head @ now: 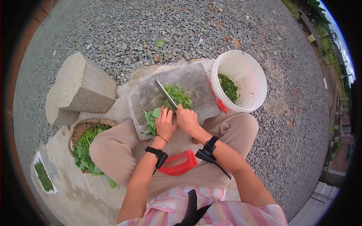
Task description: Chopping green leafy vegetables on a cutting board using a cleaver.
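Note:
A grey cutting board (195,76) lies before my knees. My right hand (186,118) grips a knife (166,93), whose broad blade points away and to the left over the greens. Pressed on a bunch of leafy greens (150,121) at the board's near left part, my left hand (165,123) has its fingertips close beside the blade. Chopped greens (179,96) lie in a pile to the right of the blade. Both hands are close together. How much of the bunch lies under my left hand is hidden.
A white bucket (254,82) holding chopped greens stands right of the board. At the left are a concrete block (84,84) and a wicker basket (74,137) of leafy stems. A red plastic handle (181,166) shows between my legs. Chopped greens lie on a white sheet (53,188) at far left.

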Tool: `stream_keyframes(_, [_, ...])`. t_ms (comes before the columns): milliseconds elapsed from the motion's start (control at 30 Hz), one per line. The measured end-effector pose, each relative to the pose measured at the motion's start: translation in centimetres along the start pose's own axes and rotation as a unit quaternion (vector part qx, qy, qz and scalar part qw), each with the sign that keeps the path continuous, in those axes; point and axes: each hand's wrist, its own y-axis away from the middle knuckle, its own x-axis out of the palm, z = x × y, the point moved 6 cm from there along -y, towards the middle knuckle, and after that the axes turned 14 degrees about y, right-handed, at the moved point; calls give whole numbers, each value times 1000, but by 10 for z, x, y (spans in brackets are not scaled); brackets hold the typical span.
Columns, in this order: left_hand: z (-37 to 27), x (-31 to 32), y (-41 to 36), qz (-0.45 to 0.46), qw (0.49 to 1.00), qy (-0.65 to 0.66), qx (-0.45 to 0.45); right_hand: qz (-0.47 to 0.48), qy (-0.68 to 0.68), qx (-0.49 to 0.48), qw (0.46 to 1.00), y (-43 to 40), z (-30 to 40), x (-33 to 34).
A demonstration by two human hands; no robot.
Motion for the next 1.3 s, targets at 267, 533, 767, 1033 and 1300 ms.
stream_keyframes(267, [19,3,5,23,998,-44,32,3,-72,24,997,11,-12,-51])
stream_keyframes(533, [20,1,-4,20,999,32,18,91,16,-18,996,20,-11,-42])
stream_keyframes(767, [21,5,-4,18,999,28,13,62,38,-38,997,4,11,-20])
stream_keyframes(1033, [20,-1,-2,-19,997,69,35,5,12,-36,999,-4,5,-12])
stream_keyframes(1300, [29,-3,-1,-5,997,81,-1,67,13,-43,997,18,-1,-50])
